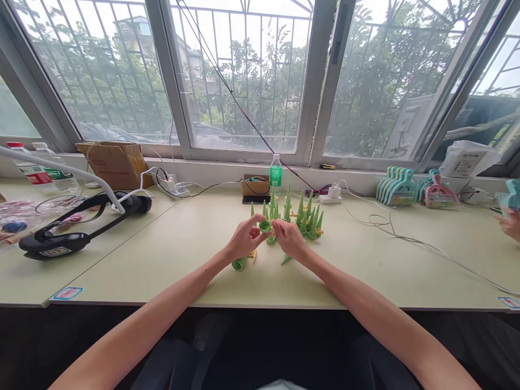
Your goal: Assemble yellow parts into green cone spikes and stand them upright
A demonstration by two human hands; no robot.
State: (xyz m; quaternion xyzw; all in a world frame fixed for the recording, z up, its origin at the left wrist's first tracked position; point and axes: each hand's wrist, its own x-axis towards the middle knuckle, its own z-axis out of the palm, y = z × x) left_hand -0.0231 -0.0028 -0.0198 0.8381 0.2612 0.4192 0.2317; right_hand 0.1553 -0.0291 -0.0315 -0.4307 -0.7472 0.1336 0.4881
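The left hand (pixel 244 238) curls thumb and fingers around a green, ring-mouthed plastic piece (pixel 265 226) with an open, ridged end. The piece is held above the table, in front of the upright cones. The right hand (pixel 289 239) has its fingertips drawn together in a pinch at the right side of that piece; what lies between them, if anything, cannot be told.

For sound handling, the left hand should serve as the fixed clamp, gripping the outer wall without squeezing the mouth out of round. The right fingertips should apply force in line with the part (a skewed push would probably tilt it). Keeping the open end toward the eyes lets its ridges be checked.

Clearance is the main limitation. Green, pointed plastic cones with yellow fittings (pixel 312 223) stand close behind the hands and could be knocked over by a wide wrist movement. A loose green, open-mouthed plastic cup (pixel 239 264) lies below the left hand, near a small yellow plastic fitting (pixel 254 256). A green plastic spike (pixel 286 259) lies below the right hand. Farther back stands a clear bottle with a green label (pixel 275 174); a white cable (pixel 442 258) crosses the pale tabletop (pixel 162 271) at right, well apart from the work.
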